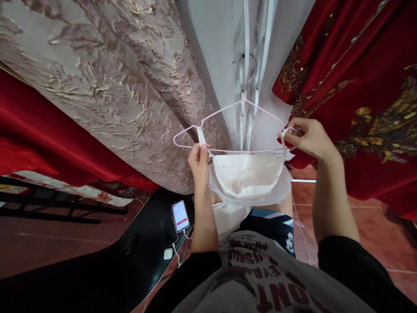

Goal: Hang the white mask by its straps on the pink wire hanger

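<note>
A pale pink clothes hanger (224,108) hangs by its metal hook from a white metal rack in front of me. From its two shoulders a thin white strappy garment (247,174) hangs by its straps, its body drooping below the bottom bar. My left hand (199,156) pinches the left strap (201,137) just under the hanger's notch. At the other end, my right hand (308,135) is closed at the right strap (284,137), fingers around the hanger's corner there. Part of that corner is hidden by the fingers.
A pink-gold brocade curtain (107,78) hangs at the left, with red cloth (58,134) beyond it. Red embroidered fabric (368,100) hangs at the right. A lit phone (180,216) with cables lies on a black bench (107,265). The white rack (246,39) stands against the wall.
</note>
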The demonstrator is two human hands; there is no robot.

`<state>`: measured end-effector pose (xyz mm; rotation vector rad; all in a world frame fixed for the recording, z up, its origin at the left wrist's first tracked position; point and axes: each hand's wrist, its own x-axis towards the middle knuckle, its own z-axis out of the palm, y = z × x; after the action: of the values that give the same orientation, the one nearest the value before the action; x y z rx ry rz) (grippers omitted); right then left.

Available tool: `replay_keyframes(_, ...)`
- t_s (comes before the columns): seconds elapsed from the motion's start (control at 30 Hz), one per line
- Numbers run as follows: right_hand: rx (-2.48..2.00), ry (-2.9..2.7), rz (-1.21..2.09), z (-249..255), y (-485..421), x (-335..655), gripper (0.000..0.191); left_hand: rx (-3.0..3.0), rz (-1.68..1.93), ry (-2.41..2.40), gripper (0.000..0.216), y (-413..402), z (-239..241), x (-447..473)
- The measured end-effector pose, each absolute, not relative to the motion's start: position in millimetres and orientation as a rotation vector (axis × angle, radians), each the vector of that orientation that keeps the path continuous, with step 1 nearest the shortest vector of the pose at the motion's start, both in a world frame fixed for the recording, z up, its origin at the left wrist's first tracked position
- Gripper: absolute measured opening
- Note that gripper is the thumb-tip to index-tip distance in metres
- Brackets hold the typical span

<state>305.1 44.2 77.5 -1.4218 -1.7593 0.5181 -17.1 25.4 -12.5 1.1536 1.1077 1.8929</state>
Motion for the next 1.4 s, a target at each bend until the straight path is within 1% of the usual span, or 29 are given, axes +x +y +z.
replay_keyframes(0.1, -1.427, -1.752, 0.558, 78.3, 42.2, 306.9, 0.042, 1.223, 1.867, 1.132, 0.045, 23.2, -9.4, -24.7)
replay_keyframes(0.27, -1.419, -1.733, 0.469, 70.1, 36.6, 305.9, 0.039, 1.381, 1.808, 1.231, 0.046, 26.1, -5.6, -33.3)
replay_keyframes(0.4, -1.413, -1.748, 0.441, 61.1, 31.8, 304.1, 0.042, 1.404, 1.782, 1.249, 0.043, 29.3, -4.7, -35.1)
replay_keyframes(0.47, -1.407, -1.723, 0.386, 55.9, 27.8, 303.3, 0.044, 1.422, 1.759, 1.239, 0.043, 28.4, -3.8, -35.3)
replay_keyframes(0.63, -1.484, -1.553, 0.248, 52.6, 12.3, 298.2, 0.043, 1.482, 1.688, 1.252, 0.044, 20.0, 0.8, -35.9)
replay_keyframes(0.77, -1.583, -1.549, 0.321, 70.8, 1.8, 294.2, 0.050, 1.474, 1.689, 1.260, 0.045, 14.5, 5.5, -37.4)
replay_keyframes(0.87, -1.746, -1.586, 0.352, 89.1, -5.5, 294.7, 0.057, 1.480, 1.677, 1.265, 0.047, 13.1, 8.5, -38.9)
replay_keyframes(0.97, -1.879, -1.600, 0.291, 101.4, -13.3, 298.5, 0.069, 1.504, 1.644, 1.273, 0.048, 12.7, 8.8, -40.7)
replay_keyframes(1.07, -1.865, -1.605, 0.277, 105.1, -17.7, 303.8, 0.080, 1.524, 1.608, 1.284, 0.047, 11.3, 5.7, -42.6)
replay_keyframes(1.17, -1.855, -1.617, 0.227, 104.4, -18.7, 307.0, 0.081, 1.563, 1.580, 1.286, 0.045, 8.1, 3.4, -44.1)
replay_keyframes(1.3, -1.960, -1.619, 0.192, 105.0, -25.5, 303.4, 0.079, 1.601, 1.605, 1.278, 0.047, 4.3, 7.0, -46.2)
replay_keyframes(1.4, -1.937, -1.615, 0.118, 105.3, -36.8, 298.8, 0.082, 1.600, 1.638, 1.286, 0.046, 4.8, 10.9, -47.9)
